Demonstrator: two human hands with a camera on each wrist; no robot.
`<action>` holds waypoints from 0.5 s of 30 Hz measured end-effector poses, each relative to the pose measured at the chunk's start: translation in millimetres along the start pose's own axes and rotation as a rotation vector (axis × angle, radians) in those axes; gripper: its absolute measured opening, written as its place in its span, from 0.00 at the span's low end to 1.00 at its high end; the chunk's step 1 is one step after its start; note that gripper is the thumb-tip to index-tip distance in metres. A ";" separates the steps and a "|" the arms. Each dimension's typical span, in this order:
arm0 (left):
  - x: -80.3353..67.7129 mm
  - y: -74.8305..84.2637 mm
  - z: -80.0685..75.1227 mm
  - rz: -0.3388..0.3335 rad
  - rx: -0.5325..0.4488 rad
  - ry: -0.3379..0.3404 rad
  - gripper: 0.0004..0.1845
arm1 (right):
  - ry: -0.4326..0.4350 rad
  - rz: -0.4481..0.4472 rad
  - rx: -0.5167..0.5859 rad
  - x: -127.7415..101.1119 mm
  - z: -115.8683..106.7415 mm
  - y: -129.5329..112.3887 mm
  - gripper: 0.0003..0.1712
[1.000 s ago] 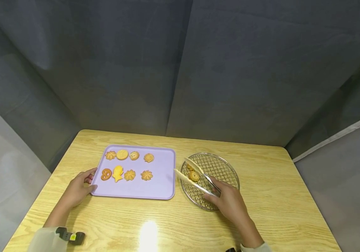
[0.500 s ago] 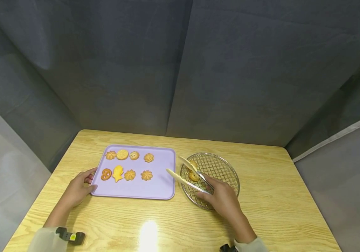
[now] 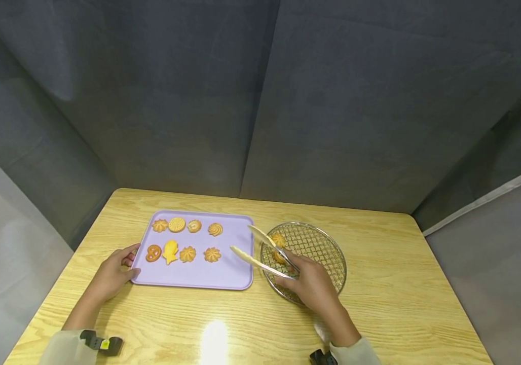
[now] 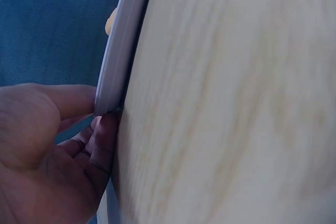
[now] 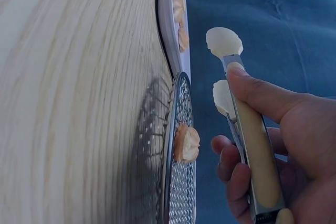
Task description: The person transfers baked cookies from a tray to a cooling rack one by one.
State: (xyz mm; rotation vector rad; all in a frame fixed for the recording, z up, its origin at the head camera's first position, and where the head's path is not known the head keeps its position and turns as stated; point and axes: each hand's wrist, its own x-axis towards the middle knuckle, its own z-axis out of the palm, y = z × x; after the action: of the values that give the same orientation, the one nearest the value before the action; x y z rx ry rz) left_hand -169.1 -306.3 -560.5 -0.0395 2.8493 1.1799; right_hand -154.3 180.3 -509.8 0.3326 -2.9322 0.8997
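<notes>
My left hand (image 3: 112, 274) holds the left edge of a lilac tray (image 3: 237, 276), and the left wrist view shows thumb and fingers at its rim (image 4: 113, 66). Two rows of cookies lie on this tray, among them a pretzel (image 3: 153, 253), a fish-shaped one (image 3: 170, 252) and a flower-shaped one (image 3: 212, 254). My right hand (image 3: 312, 284) grips metal tongs (image 3: 244, 255) with pale tips. Their arms are spread with nothing between them, above the gap between tray and round wire rack (image 3: 320, 246). Two cookies sit at the rack's left side; one cookie (image 3: 278, 239) is partly covered by the tongs.
The rack stands close to the tray's right edge and casts a shadow on the wooden table (image 3: 393, 284). Grey curtains (image 3: 333, 126) enclose the back and sides. Bare wood lies in front of the tray and to the right of the rack.
My right hand and the tongs have moved left from over the rack's cookies toward the tray's right edge. The left hand and the cookies stay where they were.
</notes>
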 end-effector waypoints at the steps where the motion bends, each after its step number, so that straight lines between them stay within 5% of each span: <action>1: -0.1 -0.3 0.1 0.000 0.000 0.000 0.34 | -0.003 0.007 0.002 0.9 0.6 -0.7 0.47; 15: -1.1 2.0 -1.4 0.010 -0.003 0.002 0.35 | -0.014 -0.018 -0.013 7.4 10.9 -8.4 0.46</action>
State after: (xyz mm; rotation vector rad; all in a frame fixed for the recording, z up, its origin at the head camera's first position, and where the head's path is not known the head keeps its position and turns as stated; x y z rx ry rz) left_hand -168.1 -305.8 -558.1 -0.0263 2.8528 1.1859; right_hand -159.6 166.0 -513.3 0.3654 -2.9421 0.8789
